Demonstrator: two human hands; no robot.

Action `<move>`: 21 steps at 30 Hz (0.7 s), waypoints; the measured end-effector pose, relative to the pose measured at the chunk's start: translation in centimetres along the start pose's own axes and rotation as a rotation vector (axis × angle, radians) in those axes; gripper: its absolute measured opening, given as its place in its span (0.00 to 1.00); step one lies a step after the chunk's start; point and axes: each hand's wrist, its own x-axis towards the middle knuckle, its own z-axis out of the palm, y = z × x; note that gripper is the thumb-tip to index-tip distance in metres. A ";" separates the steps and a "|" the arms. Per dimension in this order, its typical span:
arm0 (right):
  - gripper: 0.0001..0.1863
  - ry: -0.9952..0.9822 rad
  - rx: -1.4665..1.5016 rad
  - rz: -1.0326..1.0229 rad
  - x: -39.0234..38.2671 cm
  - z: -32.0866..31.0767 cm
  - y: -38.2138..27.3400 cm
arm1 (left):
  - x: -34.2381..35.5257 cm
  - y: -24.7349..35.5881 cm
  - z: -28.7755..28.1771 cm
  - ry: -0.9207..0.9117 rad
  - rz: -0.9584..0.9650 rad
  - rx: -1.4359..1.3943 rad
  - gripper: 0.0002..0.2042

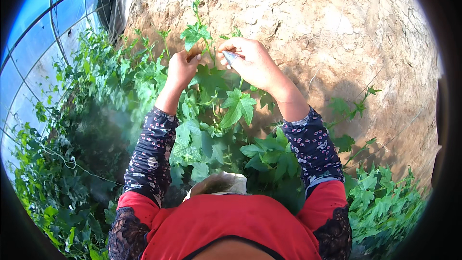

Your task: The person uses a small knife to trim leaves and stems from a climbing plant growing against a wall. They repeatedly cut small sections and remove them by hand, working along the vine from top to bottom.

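Note:
A climbing vine (208, 50) with lobed green leaves rises against the earthen wall, its tip reaching above my hands. My left hand (183, 71) is closed just left of the stem, thumb against the curled fingers; whatever lies between them is hidden. On the stem's right side my right hand (252, 62) has its fingers bent in. A small grey pointed piece (231, 58) shows at its thumb and fingers; whether it is gripped or worn on the thumb is hard to see. A large lobed leaf (238, 107) hangs below the hands.
A rough earthen wall (327, 24) fills the far side and right. Dense vines (120, 72) grow at left, with more leaves (385, 195) at lower right. A thin string (89, 171) crosses the left foliage. Blue sheeting on curved ribs (29, 33) stands far left. A pale bag-like thing (219, 183) sits by my waist.

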 end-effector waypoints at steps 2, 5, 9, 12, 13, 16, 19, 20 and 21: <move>0.10 0.023 -0.013 -0.035 1.8 0.9 0.8 | 1.9 -1.7 2.1 0.063 0.032 -0.053 0.15; 0.09 0.018 -0.063 -0.094 4.1 2.3 1.5 | 4.5 -3.0 4.9 0.212 0.192 -0.368 0.15; 0.08 0.098 -0.369 -0.071 5.2 1.5 2.2 | 4.4 -2.2 4.9 0.146 -0.095 -0.264 0.13; 0.08 0.114 -0.425 -0.022 6.0 0.8 3.2 | 3.1 -0.9 4.7 0.235 0.052 -0.383 0.13; 0.08 0.106 -0.373 -0.016 6.3 0.9 3.5 | 2.9 -0.6 4.8 0.278 0.118 -0.391 0.15; 0.08 0.082 -0.195 -0.058 7.0 1.7 4.1 | 4.0 -0.7 4.5 0.197 -0.006 -0.038 0.17; 0.08 0.019 -0.055 0.011 7.0 1.7 3.8 | 5.1 -1.2 4.7 0.279 0.075 -0.228 0.16; 0.08 -0.020 0.048 0.111 6.9 1.3 3.6 | 5.2 -1.4 4.7 0.273 0.047 -0.283 0.16; 0.08 -0.073 0.181 0.152 6.9 0.9 3.5 | 4.8 -1.6 4.5 0.262 0.022 -0.421 0.14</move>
